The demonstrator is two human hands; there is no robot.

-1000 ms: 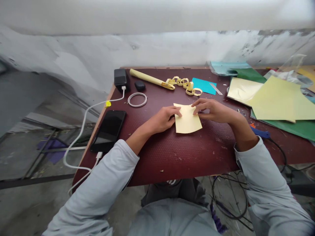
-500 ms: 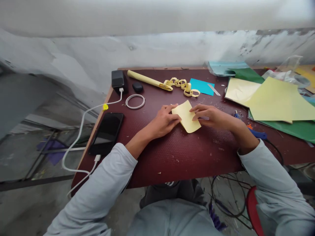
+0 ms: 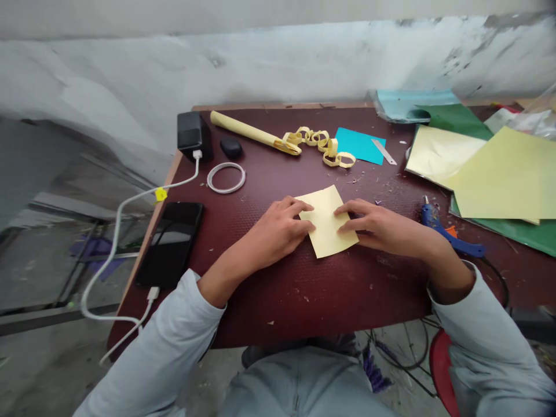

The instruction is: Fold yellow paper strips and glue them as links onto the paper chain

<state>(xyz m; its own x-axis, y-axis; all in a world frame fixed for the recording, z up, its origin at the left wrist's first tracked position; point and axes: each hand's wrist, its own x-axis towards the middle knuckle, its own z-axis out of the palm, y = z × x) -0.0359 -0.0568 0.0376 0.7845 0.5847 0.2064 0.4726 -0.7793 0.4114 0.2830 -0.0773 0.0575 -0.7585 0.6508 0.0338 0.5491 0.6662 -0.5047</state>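
A small sheet of pale yellow paper point(image 3: 326, 234) sits between my hands over the dark red table, with a faint crease down it. My left hand point(image 3: 282, 226) grips its left side, thumb and forefinger on top of the sheet. On the right side my right hand point(image 3: 376, 226) holds it, its fingertips pressing on the upper face and other fingers partly hidden at the edge. Beyond the sheet lie a yellow paper chain point(image 3: 319, 139), a rolled yellow paper tube point(image 3: 247, 131), a turquoise paper piece point(image 3: 358, 146) and a thin metal blade point(image 3: 384, 152).
A blue glue gun point(image 3: 456, 240) lies right of my right hand, near stacked yellow sheets point(image 3: 508, 179) and green sheets point(image 3: 516, 234). At left are a phone point(image 3: 171, 243), a black charger point(image 3: 191, 132), a white cable point(image 3: 121, 214), a black case point(image 3: 230, 147) and a ring point(image 3: 226, 178).
The yellow sheet has turned and lies flatter, with more of its left part showing. My hands have shifted their fingers along its sides. The whole view has moved slightly.
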